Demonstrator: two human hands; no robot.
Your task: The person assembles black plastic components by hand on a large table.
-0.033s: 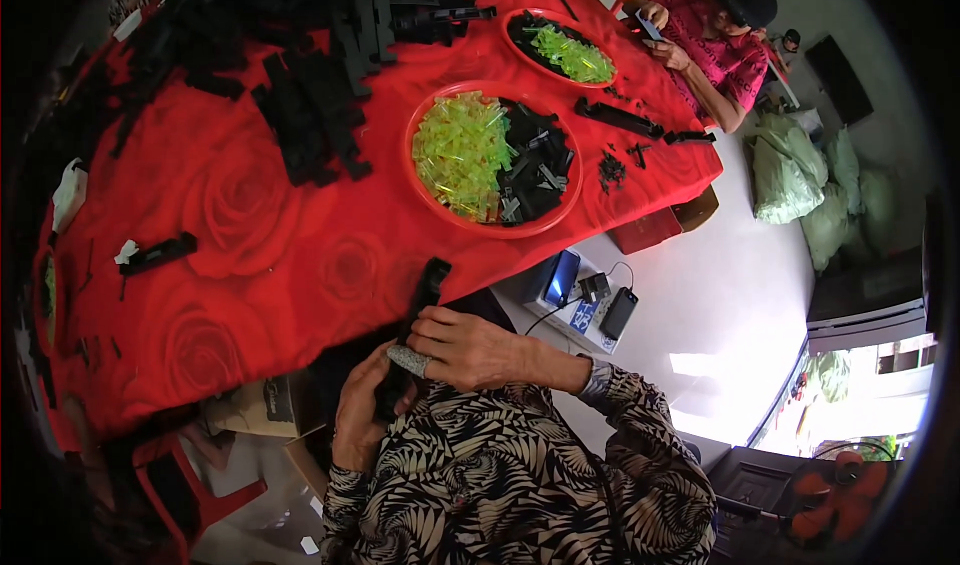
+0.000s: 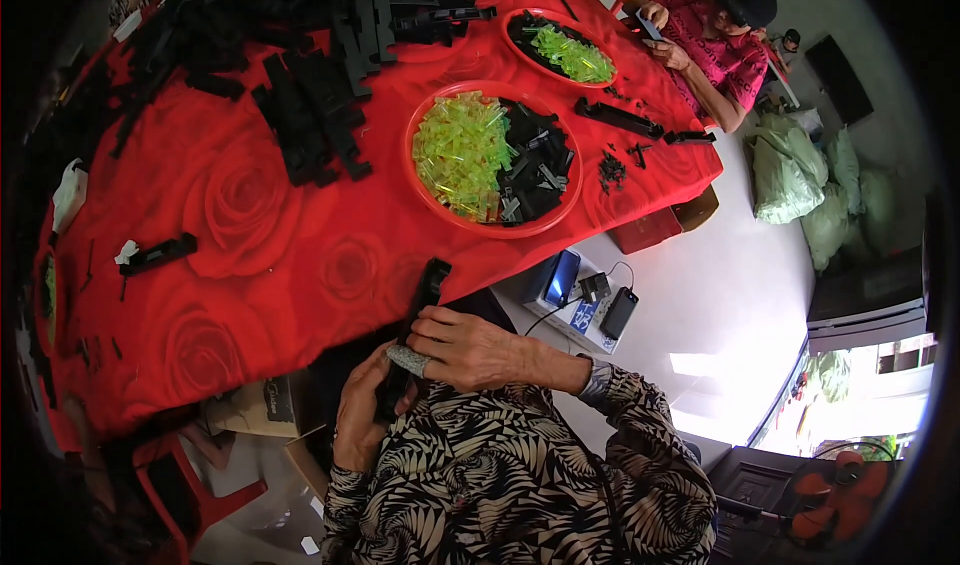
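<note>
My left hand (image 2: 362, 405) is closed around the lower end of a long black plastic part (image 2: 432, 281), held at a slant near the table's front edge. Over its middle lies my right hand (image 2: 468, 350), fingers curled on the part, with a grey textured cover (image 2: 408, 360) on one digit. The part's upper end sticks out past my right hand over the red cloth. Beyond it stands a round orange-red tray (image 2: 500, 231), with clear yellow-green plastic pieces (image 2: 455, 155) on its left side and small black pieces (image 2: 540, 165) on its right.
Black parts (image 2: 310, 115) pile up at the back left of the red-clothed table (image 2: 330, 235). A second tray (image 2: 575, 83) stands farther back. A person (image 2: 715, 60) holds a phone at the far right. Below the edge, a white box (image 2: 600, 337) carries phones and a cable.
</note>
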